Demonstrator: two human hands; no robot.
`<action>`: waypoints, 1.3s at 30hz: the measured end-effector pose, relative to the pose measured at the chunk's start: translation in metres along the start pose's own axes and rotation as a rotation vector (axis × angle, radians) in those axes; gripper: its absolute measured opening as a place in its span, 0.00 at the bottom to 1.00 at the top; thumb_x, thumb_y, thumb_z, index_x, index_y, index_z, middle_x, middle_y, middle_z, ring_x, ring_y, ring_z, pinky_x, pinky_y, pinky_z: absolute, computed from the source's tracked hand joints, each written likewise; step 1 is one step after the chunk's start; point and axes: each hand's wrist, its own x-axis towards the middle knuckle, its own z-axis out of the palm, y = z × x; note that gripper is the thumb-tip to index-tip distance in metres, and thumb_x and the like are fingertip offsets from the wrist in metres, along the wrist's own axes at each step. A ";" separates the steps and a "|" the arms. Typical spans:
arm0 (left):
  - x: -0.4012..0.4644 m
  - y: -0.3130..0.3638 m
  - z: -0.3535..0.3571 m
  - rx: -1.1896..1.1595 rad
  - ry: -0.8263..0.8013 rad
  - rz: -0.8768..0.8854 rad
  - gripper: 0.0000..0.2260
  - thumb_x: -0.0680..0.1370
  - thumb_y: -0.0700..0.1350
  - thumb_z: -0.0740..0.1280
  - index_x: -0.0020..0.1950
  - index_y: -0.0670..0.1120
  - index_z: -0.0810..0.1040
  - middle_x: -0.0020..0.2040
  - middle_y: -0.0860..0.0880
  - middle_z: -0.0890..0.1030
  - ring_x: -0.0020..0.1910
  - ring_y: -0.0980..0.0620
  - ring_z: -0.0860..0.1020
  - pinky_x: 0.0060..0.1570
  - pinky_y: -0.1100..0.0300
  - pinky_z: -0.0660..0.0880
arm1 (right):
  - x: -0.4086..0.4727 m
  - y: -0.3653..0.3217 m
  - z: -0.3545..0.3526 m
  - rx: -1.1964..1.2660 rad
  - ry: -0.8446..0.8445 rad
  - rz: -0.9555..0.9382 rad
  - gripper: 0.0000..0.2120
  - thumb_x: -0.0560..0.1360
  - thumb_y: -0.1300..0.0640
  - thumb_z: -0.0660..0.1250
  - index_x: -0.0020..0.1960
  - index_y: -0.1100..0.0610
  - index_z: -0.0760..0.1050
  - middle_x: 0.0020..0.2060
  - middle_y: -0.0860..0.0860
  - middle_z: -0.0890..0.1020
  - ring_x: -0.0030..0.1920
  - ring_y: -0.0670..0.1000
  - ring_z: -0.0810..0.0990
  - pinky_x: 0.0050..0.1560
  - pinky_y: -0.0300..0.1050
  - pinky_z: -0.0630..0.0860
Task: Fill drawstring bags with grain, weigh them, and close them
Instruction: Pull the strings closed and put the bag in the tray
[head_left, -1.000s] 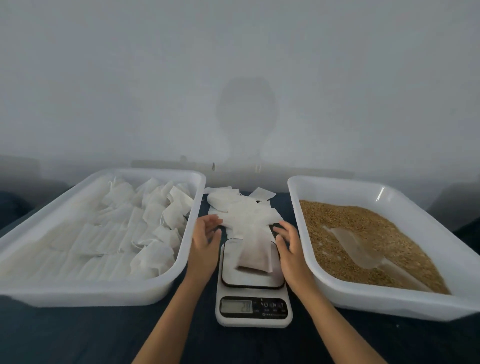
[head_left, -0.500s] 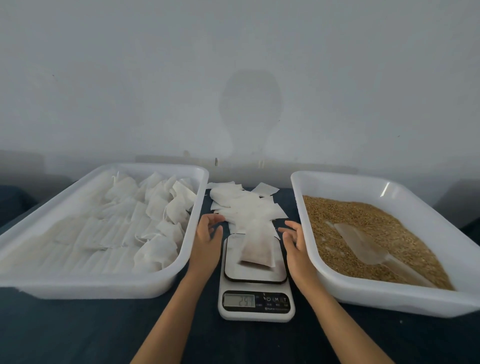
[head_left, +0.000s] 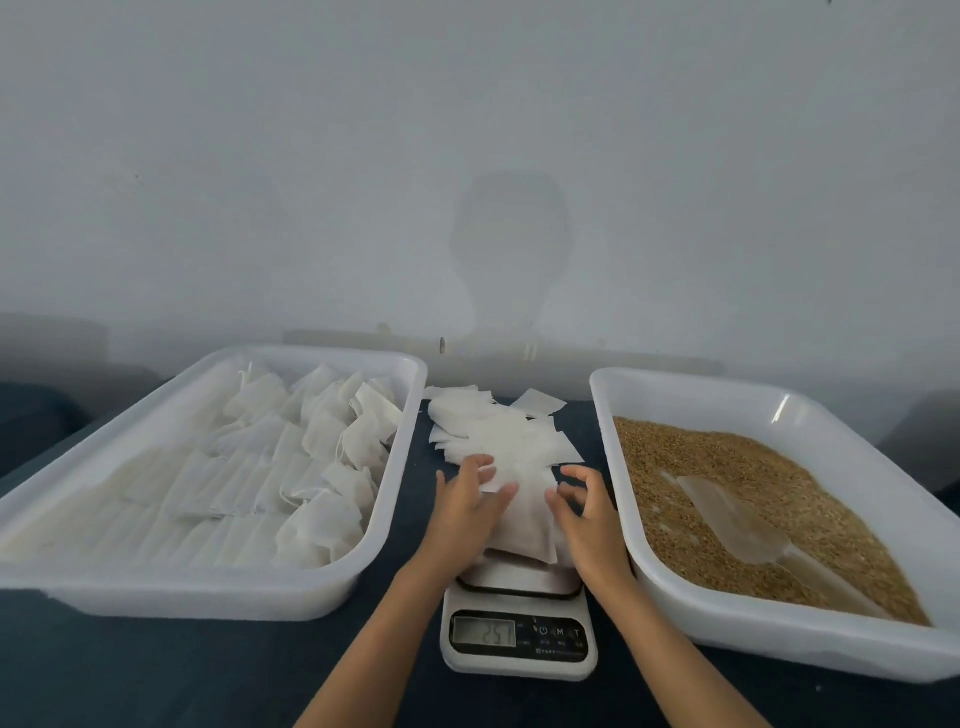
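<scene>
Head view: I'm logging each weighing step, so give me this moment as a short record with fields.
scale: white digital scale on the dark table, between the two trays
on scale: one filled bag on the platform
display: lit, digits too blurred to read surely
left hand: pinches the bag's top edge
right hand: fingers curled at the bag's right side, contact unclear
left tray: holds white bags
right tray: holds grain and a clear scoop
behind scale: pile of empty bags
</scene>
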 end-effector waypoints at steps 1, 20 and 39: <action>0.001 0.003 0.002 -0.016 -0.030 -0.036 0.22 0.78 0.51 0.64 0.68 0.46 0.63 0.66 0.47 0.73 0.68 0.54 0.69 0.74 0.53 0.40 | 0.001 -0.001 0.001 -0.010 -0.001 -0.010 0.15 0.75 0.65 0.66 0.61 0.60 0.69 0.47 0.56 0.79 0.47 0.48 0.78 0.42 0.28 0.73; -0.009 0.082 -0.092 0.243 0.377 0.013 0.11 0.77 0.52 0.63 0.53 0.46 0.70 0.45 0.48 0.79 0.45 0.47 0.78 0.40 0.57 0.69 | 0.018 -0.133 0.073 0.207 -0.106 -0.273 0.10 0.74 0.66 0.67 0.47 0.50 0.73 0.42 0.48 0.80 0.42 0.42 0.79 0.37 0.30 0.74; -0.072 -0.030 -0.326 0.762 0.288 -0.540 0.09 0.76 0.43 0.66 0.38 0.45 0.68 0.36 0.50 0.72 0.36 0.51 0.72 0.34 0.61 0.67 | -0.056 -0.155 0.291 -0.118 -0.929 -0.154 0.13 0.77 0.65 0.56 0.58 0.55 0.70 0.54 0.53 0.75 0.57 0.54 0.76 0.60 0.50 0.75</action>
